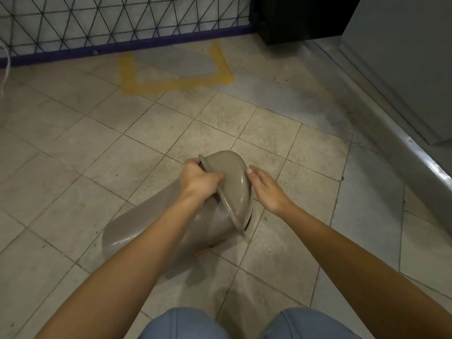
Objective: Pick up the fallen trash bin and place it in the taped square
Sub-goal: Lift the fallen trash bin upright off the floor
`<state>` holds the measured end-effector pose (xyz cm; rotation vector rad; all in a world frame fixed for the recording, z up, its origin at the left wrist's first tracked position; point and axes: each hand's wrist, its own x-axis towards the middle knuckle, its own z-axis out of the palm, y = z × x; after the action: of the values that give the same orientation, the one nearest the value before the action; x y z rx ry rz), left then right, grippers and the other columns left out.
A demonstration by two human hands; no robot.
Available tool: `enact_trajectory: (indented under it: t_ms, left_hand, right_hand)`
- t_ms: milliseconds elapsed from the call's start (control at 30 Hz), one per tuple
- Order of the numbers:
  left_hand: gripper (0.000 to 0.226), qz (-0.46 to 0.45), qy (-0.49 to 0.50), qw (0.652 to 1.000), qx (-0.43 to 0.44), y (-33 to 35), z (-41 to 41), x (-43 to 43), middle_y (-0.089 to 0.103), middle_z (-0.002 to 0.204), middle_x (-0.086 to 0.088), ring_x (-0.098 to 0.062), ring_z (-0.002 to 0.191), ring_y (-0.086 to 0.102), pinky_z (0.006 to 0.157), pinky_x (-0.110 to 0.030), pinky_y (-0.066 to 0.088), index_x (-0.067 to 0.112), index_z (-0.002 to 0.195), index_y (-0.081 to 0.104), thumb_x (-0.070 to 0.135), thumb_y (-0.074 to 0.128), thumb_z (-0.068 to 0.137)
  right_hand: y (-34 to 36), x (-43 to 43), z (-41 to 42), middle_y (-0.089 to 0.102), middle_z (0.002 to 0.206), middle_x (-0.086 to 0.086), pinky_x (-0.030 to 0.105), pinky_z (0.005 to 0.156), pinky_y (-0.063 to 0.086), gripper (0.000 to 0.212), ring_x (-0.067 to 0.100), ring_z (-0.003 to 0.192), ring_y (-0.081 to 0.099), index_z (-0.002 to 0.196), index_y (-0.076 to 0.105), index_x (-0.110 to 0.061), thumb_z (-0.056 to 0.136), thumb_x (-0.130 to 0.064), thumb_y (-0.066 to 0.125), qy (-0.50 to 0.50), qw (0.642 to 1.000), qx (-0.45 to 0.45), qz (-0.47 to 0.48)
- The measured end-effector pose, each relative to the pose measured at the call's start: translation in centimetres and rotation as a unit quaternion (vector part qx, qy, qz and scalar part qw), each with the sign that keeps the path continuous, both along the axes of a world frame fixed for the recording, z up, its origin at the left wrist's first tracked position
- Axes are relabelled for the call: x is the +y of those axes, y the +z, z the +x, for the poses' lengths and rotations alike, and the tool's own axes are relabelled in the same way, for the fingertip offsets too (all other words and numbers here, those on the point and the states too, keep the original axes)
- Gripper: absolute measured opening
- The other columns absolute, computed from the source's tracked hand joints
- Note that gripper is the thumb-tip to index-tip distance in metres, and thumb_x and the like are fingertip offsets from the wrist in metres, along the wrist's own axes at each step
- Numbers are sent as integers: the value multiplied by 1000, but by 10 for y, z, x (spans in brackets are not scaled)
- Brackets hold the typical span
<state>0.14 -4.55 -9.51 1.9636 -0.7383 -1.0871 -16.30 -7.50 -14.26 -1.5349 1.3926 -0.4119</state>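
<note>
Both of my hands are at the taupe trash bin (156, 231), lying tilted on the tiled floor (73, 143) at lower centre. My left hand (198, 182) grips its lid rim; my right hand (265, 189) rests open-fingered against the lid (232, 177). Well apart, upper centre, sits the yellow taped square (176, 81).

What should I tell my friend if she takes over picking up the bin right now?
Left hand: gripping the lid rim of the bin.
Right hand: open, fingertips at the lid's other side, not clearly gripping.
Bin: on its side on the floor, lid end up toward the hands.
Square: yellow tape ahead by the fence, nothing in it.
Done: reached and grabbed.
Left: stand the bin up, carry it forward, set it in the square.
</note>
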Motion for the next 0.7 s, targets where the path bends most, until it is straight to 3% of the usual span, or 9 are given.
enact_trajectory:
  t_ms: [100,200,333,467,567,700]
  left_hand:
    - [39,-23,23,999,28,12,8,-1,65,86,-2,-14,60,60,43,-20,45,21,101,50,9,70,69]
    - [45,-50,40,996,58,28,16,-1,65,87,0,-13,62,61,45,-21,46,23,106,49,6,70,70]
    - [56,-88,57,990,91,46,27,-4,65,81,-3,-10,56,58,43,-17,46,10,124,51,1,67,70]
    - [63,-119,67,981,139,56,32,-6,62,74,-5,-10,53,52,43,-18,44,7,132,46,-3,62,72]
    - [57,-140,73,974,161,60,34,-7,60,68,-4,-7,44,49,40,-18,41,6,128,50,-7,58,73]
    - [50,-156,62,970,173,60,40,-6,60,69,-2,-6,48,51,43,-19,41,4,123,55,-5,54,74]
  right_hand:
    - [1,-1,-3,45,145,1,30,109,26,59,15,134,38,139,41,-17,97,-53,24,9,1000,-13,10]
    - [2,-4,-6,48,142,5,27,98,27,61,17,127,43,139,42,-17,96,-55,21,5,1000,2,28]
    - [4,-10,-8,39,148,9,30,98,28,73,27,134,37,145,27,-13,91,-63,23,-38,997,19,62]
    - [9,-14,-13,34,150,12,39,107,31,88,30,135,37,147,18,-11,84,-73,26,-82,992,4,98]
    - [16,-19,-18,35,151,11,46,110,33,95,30,135,37,147,21,-12,78,-78,29,-105,990,-11,97]
    - [26,-28,-23,36,151,9,42,109,31,95,27,135,37,147,23,-12,79,-77,33,-117,991,-30,59]
